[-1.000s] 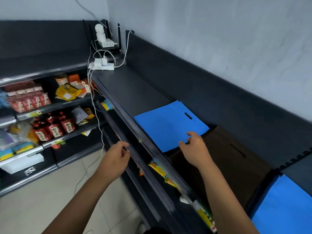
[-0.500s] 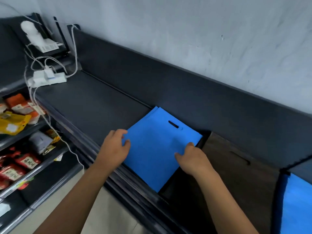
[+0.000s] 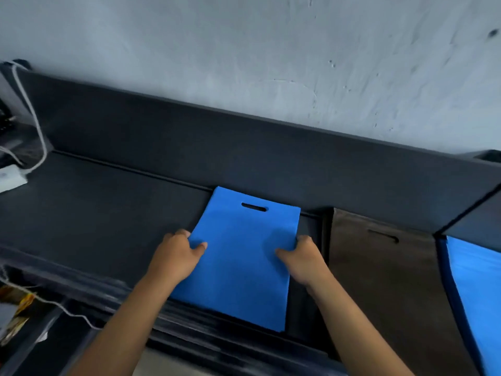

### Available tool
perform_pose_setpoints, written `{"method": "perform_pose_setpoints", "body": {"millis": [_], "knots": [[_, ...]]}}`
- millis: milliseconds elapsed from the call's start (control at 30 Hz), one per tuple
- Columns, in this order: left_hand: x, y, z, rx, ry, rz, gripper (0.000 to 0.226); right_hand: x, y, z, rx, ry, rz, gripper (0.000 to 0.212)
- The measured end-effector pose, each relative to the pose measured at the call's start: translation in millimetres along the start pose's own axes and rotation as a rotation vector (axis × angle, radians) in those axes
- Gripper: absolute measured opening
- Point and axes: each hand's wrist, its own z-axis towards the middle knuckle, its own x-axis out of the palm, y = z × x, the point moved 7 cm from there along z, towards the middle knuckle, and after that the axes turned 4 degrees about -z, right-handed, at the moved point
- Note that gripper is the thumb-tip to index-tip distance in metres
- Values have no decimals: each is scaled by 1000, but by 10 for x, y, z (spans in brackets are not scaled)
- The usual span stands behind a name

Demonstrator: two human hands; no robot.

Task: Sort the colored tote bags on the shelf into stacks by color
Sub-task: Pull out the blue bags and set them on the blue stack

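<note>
A flat blue tote bag (image 3: pixel 244 256) with a slot handle lies on the dark top shelf (image 3: pixel 89 218), its handle end toward the back panel. My left hand (image 3: pixel 176 256) pinches its left edge, thumb on top. My right hand (image 3: pixel 301 256) pinches its right edge the same way. To the right lies a brown tote bag (image 3: pixel 379 267). Another blue tote bag (image 3: pixel 479 280) shows at the far right edge, beyond a shelf divider.
A dark back panel (image 3: pixel 244 147) runs behind the shelf below a pale wall. White cables and a power adapter (image 3: pixel 10 180) sit at the far left. Lower shelves with packaged goods (image 3: pixel 19 302) show at bottom left.
The view has swung right and closer to the shelf. My left hand came up from the shelf rail to the bag's left edge. Both hands have turned the blue bag square to the back panel.
</note>
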Motion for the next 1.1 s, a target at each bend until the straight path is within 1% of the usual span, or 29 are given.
{"method": "perform_pose_setpoints", "body": {"millis": [67,100,133,167,200,267,367,500,600,700,800,933,1033,1100], "knots": [[-34,11,72,34,20,18,57,62,120,-169,18,-13,-40,43],[-47,1,91,51,25,34,53,77,132,-197,26,-43,-67,43],[-58,-21,87,68,27,50,50,85,143,-219,27,-72,-78,48],[-70,-37,86,90,31,64,49,102,145,-222,22,-103,-66,53],[-73,-47,70,107,43,72,50,105,146,-225,24,-126,-42,53],[-82,-56,42,137,73,65,52,100,118,-222,56,-158,46,40],[-75,-81,25,205,92,23,47,-10,59,-260,75,-254,165,20],[-53,-129,-47,255,142,28,48,-265,-17,-372,67,-408,128,19],[-17,-169,-101,300,156,47,49,-368,-90,-405,68,-459,68,17],[20,-214,-115,333,147,73,49,-350,-148,-416,83,-477,42,9],[43,-260,-153,351,148,88,51,-267,-184,-400,98,-445,30,12],[29,-271,-160,358,126,108,47,-225,-153,-405,84,-422,25,15],[16,-315,-145,407,60,175,41,-179,-105,-397,57,-396,48,30],[23,-370,-131,452,31,197,34,-161,-97,-386,53,-383,18,31]]}}
